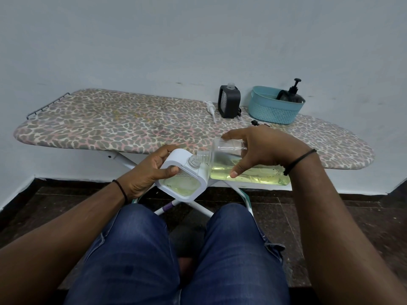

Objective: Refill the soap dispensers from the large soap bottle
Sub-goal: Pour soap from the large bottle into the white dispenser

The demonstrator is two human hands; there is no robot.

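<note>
My left hand (147, 172) grips a white square soap dispenser (182, 183), tilted, with its clear threaded neck uncapped and pale yellow liquid in its window. My right hand (259, 150) holds the large clear soap bottle (248, 175) on its side, yellow liquid pooled along its lower half. The bottle's open mouth (201, 155) sits right beside the dispenser's neck (193, 162). Both are held in the air above my knees, in front of the ironing board's near edge.
The leopard-print ironing board (123, 126) stands against a pale wall. On its far right are a black dispenser (229, 101) with an open neck, a clear pump head (211, 108), a small black cap (256, 123), and a teal basket (273, 107) holding a black pump bottle (291, 93).
</note>
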